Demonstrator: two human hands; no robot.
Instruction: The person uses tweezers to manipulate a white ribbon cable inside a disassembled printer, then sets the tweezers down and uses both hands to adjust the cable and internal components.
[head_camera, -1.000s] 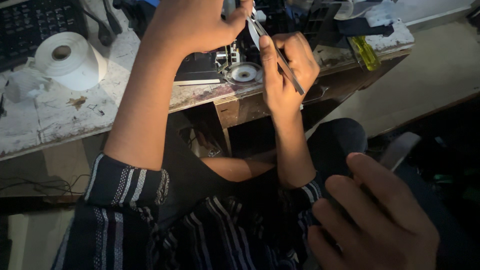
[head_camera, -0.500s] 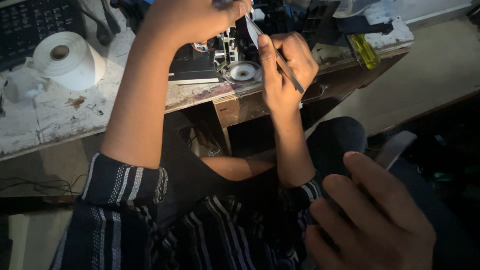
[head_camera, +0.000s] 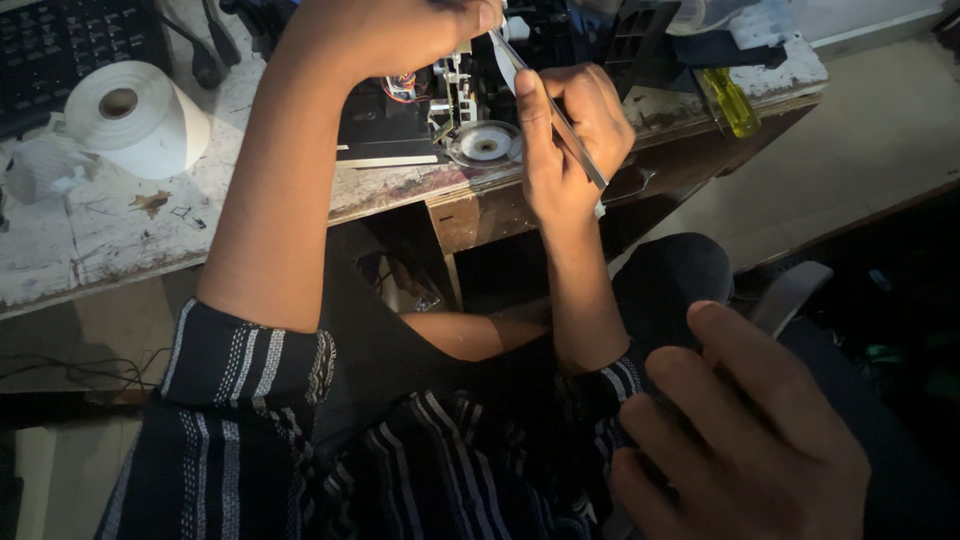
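The thin metal tool (head_camera: 560, 125) is clamped in the right hand (head_camera: 572, 135), slanting up over the opened disc drive (head_camera: 470, 130) at the far edge of the scuffed desk (head_camera: 230, 215). The left hand (head_camera: 400, 35) is curled over the drive's top, but I can't tell what it's pinching. A paper roll (head_camera: 135, 120) and a keyboard (head_camera: 60, 45) sit far left, a yellow-handled screwdriver (head_camera: 730, 100) lies far right, and somebody else's hand (head_camera: 745, 445) hovers near right.

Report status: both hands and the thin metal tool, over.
Left hand on black drive mechanism. Right hand holds thin metal tool. Another hand low, apart.
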